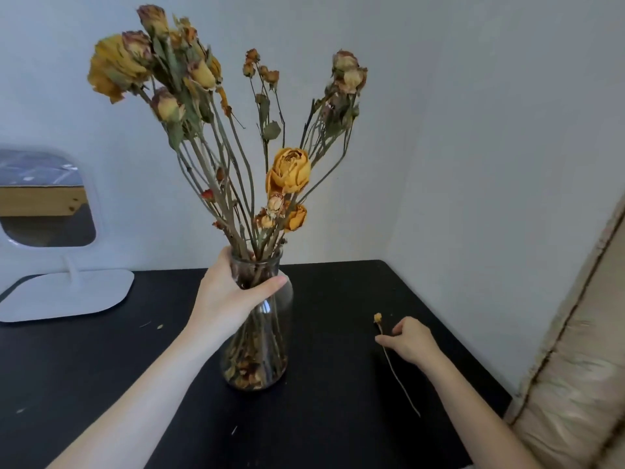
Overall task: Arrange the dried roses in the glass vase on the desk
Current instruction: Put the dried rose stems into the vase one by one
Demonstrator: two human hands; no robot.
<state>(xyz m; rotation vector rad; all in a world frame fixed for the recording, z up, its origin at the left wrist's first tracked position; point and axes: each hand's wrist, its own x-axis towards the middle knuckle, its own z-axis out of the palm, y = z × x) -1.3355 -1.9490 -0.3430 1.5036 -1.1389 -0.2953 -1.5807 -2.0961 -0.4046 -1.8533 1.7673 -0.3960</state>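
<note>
Far left: white-framed mirror on a flat white base, standing on the far left part of the black desk. A few dry crumbs lie on the desk near the base.

Centre: clear glass vase upright on the desk, middle of the surface, dropped petals and leaf bits at its bottom. Dried roses stand in it, stems fanning out: a dense yellow and pinkish bunch leans up and left, thin small-bud stems go up the middle, a paler cluster leans up and right, and a big orange bloom with a few small ones sits low, just above the rim. Left hand grasps the vase neck from the left side, thumb across the near face of the glass, fingers wrapped round the far side.

Right of the vase, well apart from it: right hand low over the desk, thumb and fingers pinching one loose rose on the upper stem, just below its small yellow bud. The stem runs toward the near right; cannot tell if it rests on the desk or is lifted.

Far right: beige cushion next to the desk edge. Pale wall behind.
</note>
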